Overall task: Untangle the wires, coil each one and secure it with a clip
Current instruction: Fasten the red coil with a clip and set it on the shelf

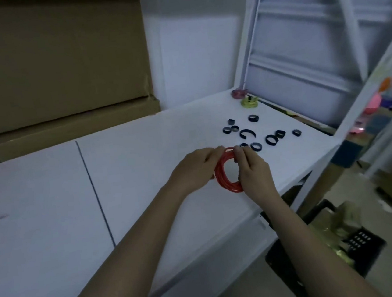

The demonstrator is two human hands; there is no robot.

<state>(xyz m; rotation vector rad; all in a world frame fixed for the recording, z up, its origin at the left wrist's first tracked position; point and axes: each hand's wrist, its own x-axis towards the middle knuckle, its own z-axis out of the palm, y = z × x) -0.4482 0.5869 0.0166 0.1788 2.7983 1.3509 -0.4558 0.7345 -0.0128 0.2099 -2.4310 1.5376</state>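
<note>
Red wire coil (227, 173) upright betw. both hands above white table (144, 178). L hand (196, 170) grips coil's left side, fingers curled round the strands; R hand (253, 168) pinches its top-right edge. Black clips (247, 134) just beyond; one possibly under R fingertips, too blurred to tell.

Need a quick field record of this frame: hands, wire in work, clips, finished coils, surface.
left hand: grips the red coil's left side
right hand: pinches the coil's top right
red wire coil: wound into a loop, held above the table, no clip visible on it
black clips: loose, scattered beyond the hands
finished coils: pink coil and yellow-green coil at far edge
white table: work surface
</note>
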